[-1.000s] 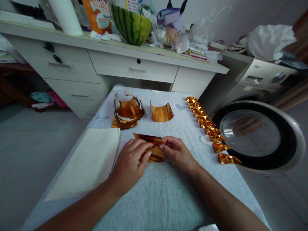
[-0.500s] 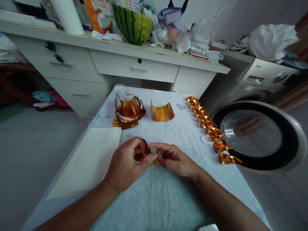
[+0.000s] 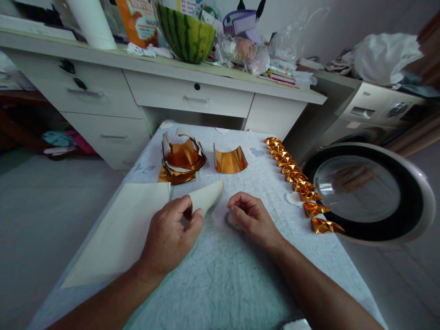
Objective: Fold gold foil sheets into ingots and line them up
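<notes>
My left hand (image 3: 173,229) pinches a sheet of gold foil paper (image 3: 206,195) between thumb and fingers. The sheet is curled, its pale back faces me, and its tip points up to the right. My right hand (image 3: 250,217) hovers just right of the sheet, apart from it, fingers curled together with nothing visible in them. Beyond the hands, one curved gold foil sheet (image 3: 231,160) stands on the table. To its left sits a pile of curled gold foil sheets (image 3: 182,158), some showing pale backs.
Along the right side of the table (image 3: 220,284) runs a row of folded gold foil pieces (image 3: 292,176). A large pale sheet (image 3: 117,233) lies at the left. An open washing machine door (image 3: 364,192) stands right; a white desk (image 3: 192,94) bearing a cut watermelon (image 3: 185,34) is behind.
The foil sheet between both hands has opened out and turned its pale side toward me. My right hand has let go and moved slightly right; my left hand has shifted left with the sheet.
</notes>
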`<state>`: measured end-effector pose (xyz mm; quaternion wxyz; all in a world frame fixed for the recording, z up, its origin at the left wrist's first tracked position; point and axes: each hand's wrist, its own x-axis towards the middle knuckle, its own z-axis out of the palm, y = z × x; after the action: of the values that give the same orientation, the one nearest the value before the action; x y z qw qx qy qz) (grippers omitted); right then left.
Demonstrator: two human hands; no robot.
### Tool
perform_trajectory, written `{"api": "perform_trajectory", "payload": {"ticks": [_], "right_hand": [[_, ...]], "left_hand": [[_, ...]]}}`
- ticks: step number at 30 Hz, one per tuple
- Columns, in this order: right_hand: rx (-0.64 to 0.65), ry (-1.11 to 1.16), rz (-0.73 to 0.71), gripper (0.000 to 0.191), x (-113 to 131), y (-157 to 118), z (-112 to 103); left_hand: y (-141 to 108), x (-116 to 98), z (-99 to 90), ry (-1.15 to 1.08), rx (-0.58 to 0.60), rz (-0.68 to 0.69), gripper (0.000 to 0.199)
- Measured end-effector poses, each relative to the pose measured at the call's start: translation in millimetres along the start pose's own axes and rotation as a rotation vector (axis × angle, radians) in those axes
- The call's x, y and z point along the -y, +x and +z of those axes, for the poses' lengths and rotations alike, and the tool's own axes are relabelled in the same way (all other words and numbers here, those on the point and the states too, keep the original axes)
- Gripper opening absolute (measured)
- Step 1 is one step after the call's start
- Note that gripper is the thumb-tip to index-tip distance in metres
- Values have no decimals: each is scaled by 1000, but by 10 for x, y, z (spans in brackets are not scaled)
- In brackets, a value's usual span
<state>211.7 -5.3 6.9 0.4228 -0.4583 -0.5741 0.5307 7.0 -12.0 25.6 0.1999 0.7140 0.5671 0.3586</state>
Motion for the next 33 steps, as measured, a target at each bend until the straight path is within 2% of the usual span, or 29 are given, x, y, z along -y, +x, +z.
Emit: {"api": "perform_trajectory", "payload": {"ticks": [2,4,6,9,12,14,16,18,22,24,26,30,33], "right_hand": [[-191,-104,-21,20,-2,23,-30],[-261,-182,-11,30,8,37,-57],[-206,-137,2,36,23,42,-73],[-106,54,1,29,28,50,-72],[-127,162,46,29,-1,66,-62],[-153,209,80,31,-31,76,-57],[-148,250,116,32,-59,81,-51],[-141,231,131,32,-84,80,-45],[-190,-131,59,25,-115,72,-28],[-199,-356,22,12,-115,69,-18],[-187,-507,13,5,-105,69,-11],[-142,-672,7,6,-76,75,-4],[-106,-762,-8,9,-56,82,2]], "left_hand": [[-5,33,-4,-53,4,-18,23],[-4,70,2,-162,45,-56,20],[5,98,16,-298,92,-98,18],[28,113,43,-489,168,-142,19],[54,126,78,-609,243,-180,20],[69,147,108,-630,252,-206,18],[80,171,139,-590,218,-228,20],[82,184,161,-489,171,-242,30],[68,164,164,-214,129,-209,47],[65,153,158,-79,144,-162,44],[68,158,156,48,194,-112,32],[73,197,166,227,339,17,12],[62,204,168,347,340,126,13]]}}
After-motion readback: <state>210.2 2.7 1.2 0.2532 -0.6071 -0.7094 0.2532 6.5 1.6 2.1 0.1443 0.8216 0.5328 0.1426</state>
